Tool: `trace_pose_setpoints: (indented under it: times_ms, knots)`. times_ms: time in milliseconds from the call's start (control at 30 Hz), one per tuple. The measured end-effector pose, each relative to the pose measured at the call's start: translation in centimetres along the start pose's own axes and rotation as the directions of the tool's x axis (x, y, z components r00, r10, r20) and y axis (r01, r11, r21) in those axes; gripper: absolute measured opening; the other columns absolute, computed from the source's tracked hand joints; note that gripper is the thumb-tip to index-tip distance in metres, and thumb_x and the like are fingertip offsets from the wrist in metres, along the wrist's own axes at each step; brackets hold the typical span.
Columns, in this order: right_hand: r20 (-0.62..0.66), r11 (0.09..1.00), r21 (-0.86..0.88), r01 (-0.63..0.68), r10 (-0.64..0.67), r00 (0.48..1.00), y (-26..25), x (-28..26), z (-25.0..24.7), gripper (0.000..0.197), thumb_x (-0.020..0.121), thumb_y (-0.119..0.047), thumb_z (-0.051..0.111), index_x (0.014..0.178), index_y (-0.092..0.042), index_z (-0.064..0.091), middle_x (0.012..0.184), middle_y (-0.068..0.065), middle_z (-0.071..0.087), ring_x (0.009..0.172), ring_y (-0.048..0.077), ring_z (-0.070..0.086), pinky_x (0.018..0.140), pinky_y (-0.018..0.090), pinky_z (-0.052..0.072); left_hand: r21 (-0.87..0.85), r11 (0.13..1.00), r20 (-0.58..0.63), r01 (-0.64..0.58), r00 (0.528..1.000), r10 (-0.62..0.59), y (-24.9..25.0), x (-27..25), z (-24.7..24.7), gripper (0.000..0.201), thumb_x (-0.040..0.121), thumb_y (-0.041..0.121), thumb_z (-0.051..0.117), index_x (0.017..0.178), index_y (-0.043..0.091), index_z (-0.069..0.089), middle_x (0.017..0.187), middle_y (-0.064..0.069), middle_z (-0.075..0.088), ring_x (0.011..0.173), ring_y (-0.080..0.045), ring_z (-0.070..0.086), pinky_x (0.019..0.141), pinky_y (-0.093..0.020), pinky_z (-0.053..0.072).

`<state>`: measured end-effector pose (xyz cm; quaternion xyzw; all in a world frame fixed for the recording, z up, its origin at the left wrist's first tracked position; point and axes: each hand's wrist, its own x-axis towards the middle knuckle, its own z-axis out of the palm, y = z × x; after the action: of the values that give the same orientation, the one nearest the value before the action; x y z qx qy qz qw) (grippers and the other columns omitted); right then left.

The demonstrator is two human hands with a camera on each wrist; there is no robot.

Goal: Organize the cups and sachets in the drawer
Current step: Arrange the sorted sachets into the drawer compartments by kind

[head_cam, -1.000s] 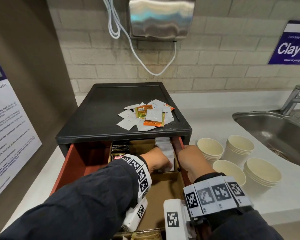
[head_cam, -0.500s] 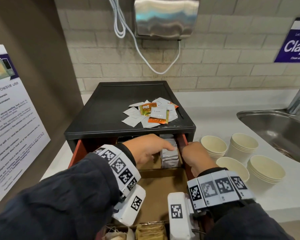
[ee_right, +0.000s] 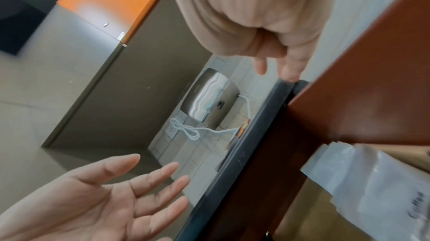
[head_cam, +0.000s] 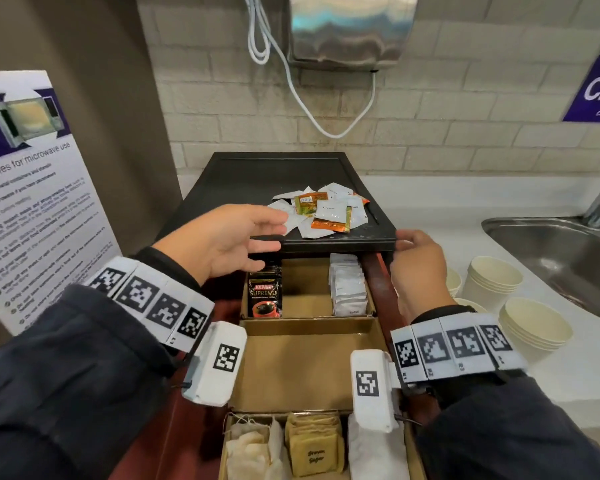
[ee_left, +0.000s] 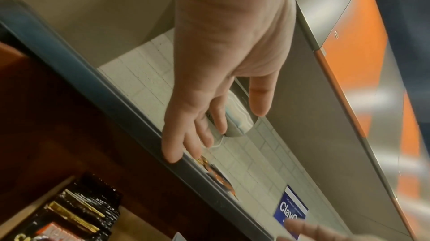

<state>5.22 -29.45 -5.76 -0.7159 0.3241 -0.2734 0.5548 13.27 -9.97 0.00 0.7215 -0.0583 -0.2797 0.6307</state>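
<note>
The wooden drawer (head_cam: 373,268) stands pulled out of the black box (head_cam: 257,174). Its back compartment holds black coffee sachets (head_cam: 264,293) on the left and a row of white sachets (head_cam: 349,287) on the right. A loose sachet pile (head_cam: 326,213) lies on the box top. My left hand (head_cam: 267,233) hovers palm up over the box's front edge just left of the pile, fingers (ee_left: 171,151) spread, holding nothing. My right hand (head_cam: 404,239) rests its fingertips (ee_right: 291,75) on the box's front right corner. Paper cup stacks (head_cam: 494,278) stand on the counter to the right.
The drawer's middle compartment (head_cam: 305,362) holds nothing. Front compartments hold tea bags (head_cam: 250,448), brown sugar sachets (head_cam: 312,450) and white sachets (head_cam: 371,452). A sink (head_cam: 561,258) lies at far right, a hand dryer (head_cam: 350,26) on the wall, a poster (head_cam: 32,188) at left.
My left hand came up out of the drawer's back compartment, off the white sachets, and now spreads above the box's front edge. My right hand rose from the drawer's side to the box's corner.
</note>
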Motion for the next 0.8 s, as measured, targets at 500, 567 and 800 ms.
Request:
trace_pose_setpoints:
  times_ms: [500, 567, 800]
  knots:
    - [0.49, 0.51, -0.731, 0.454, -0.071, 0.869, -4.7, 4.5, 6.1, 0.069, 0.081, -0.057, 0.053, 0.141, -0.03, 0.032, 0.148, 0.008, 0.03, 0.135, 0.033, 0.029, 0.109, 0.049, 0.028, 0.01, 0.996, -0.266, -0.09, 0.96, 0.089, 2.1, 4.0, 0.3, 0.027, 0.091, 0.005, 0.053, 0.115, 0.013, 0.061, 0.106, -0.006, 0.054, 0.092, -0.013, 0.052, 0.075, -0.022, 0.047]
    - [0.497, 0.417, -0.774, 0.477, -0.067, 0.865, -4.6, 4.5, 6.7, 0.065, 0.084, -0.06, 0.047, 0.14, -0.032, 0.032, 0.148, 0.006, 0.031, 0.135, 0.031, 0.03, 0.11, 0.052, 0.024, 0.049, 0.994, -0.268, -0.099, 0.957, 0.108, 2.2, 4.6, 0.3, 0.025, 0.092, 0.004, 0.052, 0.115, 0.01, 0.06, 0.105, -0.007, 0.054, 0.096, -0.016, 0.053, 0.09, -0.026, 0.046]
    - [0.595, 0.322, -0.652, 0.687, -0.345, 0.726, -4.7, 2.7, 9.0, 0.034, 0.096, -0.031, 0.043, 0.122, -0.016, 0.058, 0.118, 0.008, 0.06, 0.107, 0.023, 0.056, 0.092, 0.032, 0.046, 0.028, 0.991, -0.2, -0.132, 0.97, 0.135, 1.5, 6.1, 0.1, 0.023, 0.09, 0.009, 0.055, 0.112, 0.011, 0.061, 0.098, -0.005, 0.057, 0.097, -0.02, 0.054, 0.095, -0.033, 0.047]
